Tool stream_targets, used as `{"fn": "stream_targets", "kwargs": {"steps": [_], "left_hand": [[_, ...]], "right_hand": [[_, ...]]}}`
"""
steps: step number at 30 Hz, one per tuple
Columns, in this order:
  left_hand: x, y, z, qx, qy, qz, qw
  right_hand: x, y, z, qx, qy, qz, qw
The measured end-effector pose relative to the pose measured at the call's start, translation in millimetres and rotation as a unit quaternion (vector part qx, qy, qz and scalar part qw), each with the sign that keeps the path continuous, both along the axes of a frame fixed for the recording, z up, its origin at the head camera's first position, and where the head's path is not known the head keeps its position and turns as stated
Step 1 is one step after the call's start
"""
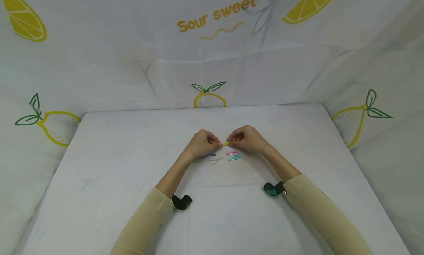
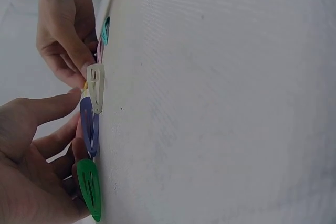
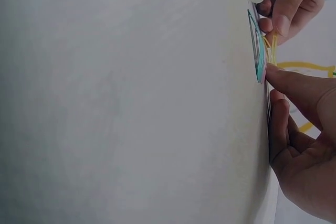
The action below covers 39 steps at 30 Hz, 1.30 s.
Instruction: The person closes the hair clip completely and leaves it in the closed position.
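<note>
- White cloth-covered worktop [image 1: 222, 214] under it all
- Bare left hand [image 1: 200, 142] and right hand [image 1: 247, 138], both hands curled in, each pinching one end of a slim yellow hair clip [image 1: 225, 144], so it's right between them
- Flat green clip [image 2: 84, 174], purple clip [image 2: 85, 121], white clip [image 1: 216, 159], pink clip [image 1: 232, 153], turquoise clip [image 1: 234, 158] near them

Each a single colour: a yellow clip [image 1: 226, 144], pink clip [image 1: 232, 153], turquoise clip [image 1: 234, 158], cream clip [image 2: 96, 87], violet-blue clip [image 2: 88, 124], green clip [image 2: 89, 190]. The tabletop [image 1: 232, 218] is white with faint bluish blotches. The white cloth [image 1: 116, 74] carries yellow-outlined lemons [image 1: 209, 101], green-outlined leaves [image 1: 215, 86], yellow slices [image 1: 28, 21] and orange-yellow lettering [image 1: 216, 13]. Sleeves [image 1: 142, 225] are beige, wrist cameras [image 1: 181, 202] black, the right one part green.
</note>
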State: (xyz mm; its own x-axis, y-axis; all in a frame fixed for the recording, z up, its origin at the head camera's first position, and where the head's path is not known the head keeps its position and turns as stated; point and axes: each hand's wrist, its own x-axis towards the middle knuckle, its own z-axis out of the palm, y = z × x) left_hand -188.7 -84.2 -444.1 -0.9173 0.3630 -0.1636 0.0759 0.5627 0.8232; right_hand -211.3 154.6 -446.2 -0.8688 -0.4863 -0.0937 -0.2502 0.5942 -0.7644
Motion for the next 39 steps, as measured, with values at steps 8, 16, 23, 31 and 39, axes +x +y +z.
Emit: {"fn": "stream_targets", "kwargs": {"steps": [8,16,23,31,39], "left_hand": [[1.6,1,0.0,-0.007,0.002,0.006,1.0000],[3.0,1,0.7,-0.010,0.008,0.011,0.9999],[3.6,-1,-0.6,-0.005,0.007,0.011,0.9999],[6.3,-2,-1.9,0.013,0.022,0.008,0.9996],[10.6,-1,1.0,0.024,0.028,0.016,0.9992]], "right_hand": [[0.0,0,-0.7,-0.004,-0.009,-0.006,1.000],[0.6,0,-0.1,-0.009,0.003,-0.002,1.000],[2.5,1,2.8,-0.018,-0.001,-0.004,1.000],[5.8,0,6.3,-0.025,0.006,-0.017,1.000],[10.6,0,10.3,-0.046,0.013,-0.026,0.998]]}}
